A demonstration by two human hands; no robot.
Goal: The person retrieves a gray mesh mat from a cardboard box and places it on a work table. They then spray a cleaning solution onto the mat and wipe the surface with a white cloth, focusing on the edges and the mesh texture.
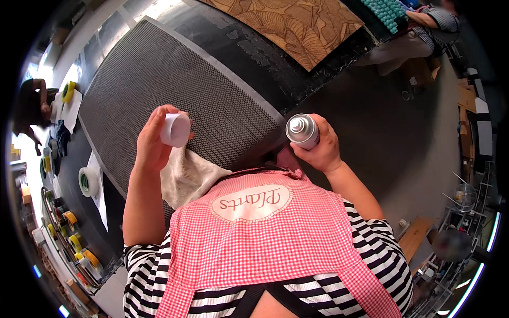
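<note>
Grip of both hands: the left hand point(151, 140) is closing its fingers around a white cap point(175, 131), while the right hand point(325, 148) is clasping a silver spray can point(303, 132), its white nozzle facing the camera. Cap and can are staying well apart, the can being held beside the near right corner of a dark textured mat point(175, 79). The mat is lying on a black table point(252, 53); a beige cloth point(192, 177) is hanging near the left wrist.
</note>
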